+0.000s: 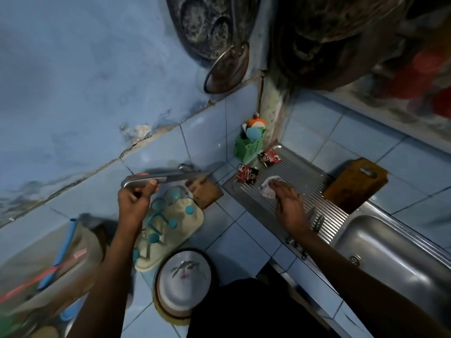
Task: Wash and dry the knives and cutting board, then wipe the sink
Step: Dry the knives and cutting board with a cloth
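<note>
My left hand [135, 201] holds a steel knife [161, 178] by its handle, blade pointing right, above the cream drying rack [180, 220]. My right hand [290, 206] lies flat on the ribbed steel drainboard [329, 215], fingertips on a crumpled white cloth [268, 187]. A brown wooden cutting board [356, 185] leans against the tiled wall behind the drainboard. A smaller wooden board [206, 193] lies by the rack. The steel sink basin [390, 252] is at the right. Dark utensils [317, 220] lie on the drainboard beside my right wrist.
Two red sachets [247, 175] and a green caddy [249, 145] with sponges stand in the corner. A floral plate [184, 281] on a stack sits near the counter's front. Pans [227, 69] hang on the wall above. A tub with straws [61, 259] is at the left.
</note>
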